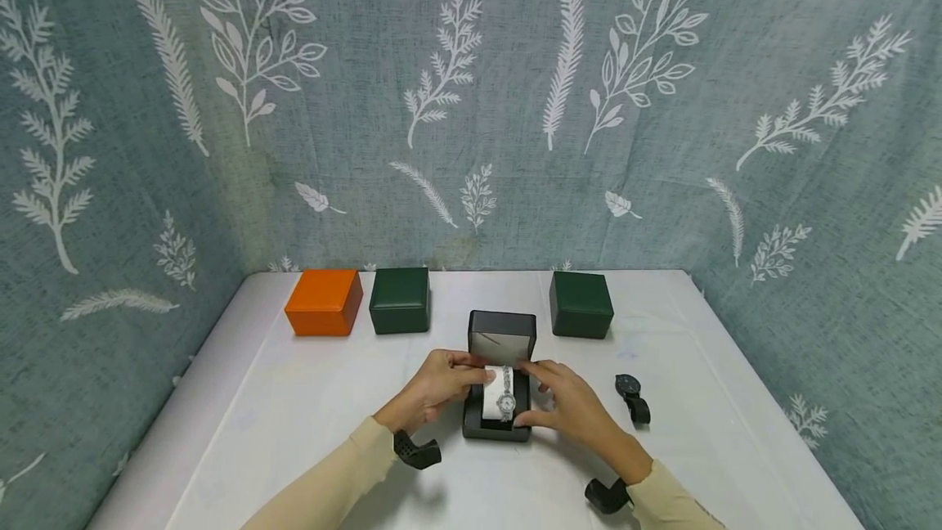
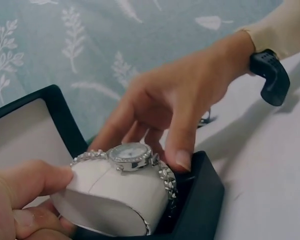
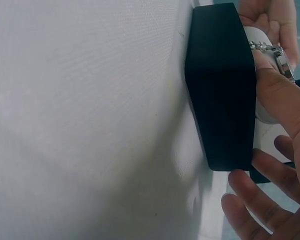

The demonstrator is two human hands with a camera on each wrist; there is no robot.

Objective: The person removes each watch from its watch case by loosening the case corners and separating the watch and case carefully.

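Note:
A black watch box (image 1: 496, 433) stands with its lid up on the table. In it sits a white watch cushion (image 2: 110, 192), tilted in the left wrist view, with a silver bracelet watch (image 1: 506, 404) around it. My left hand (image 1: 439, 385) pinches the cushion's left end, thumb on top and fingers lower down. From the right, my right hand (image 1: 570, 407) reaches over the box, its thumb (image 2: 182, 145) beside the watch at the box's rim. Its other fingers (image 3: 250, 200) spread loosely along the box's side.
An orange box (image 1: 324, 303) and a green box (image 1: 400, 301) stand at the back left, another green box (image 1: 581, 305) at the back right. A black watch (image 1: 633, 399) lies right of my right hand. Patterned cloth (image 1: 471, 105) hangs behind the white table (image 1: 294, 424).

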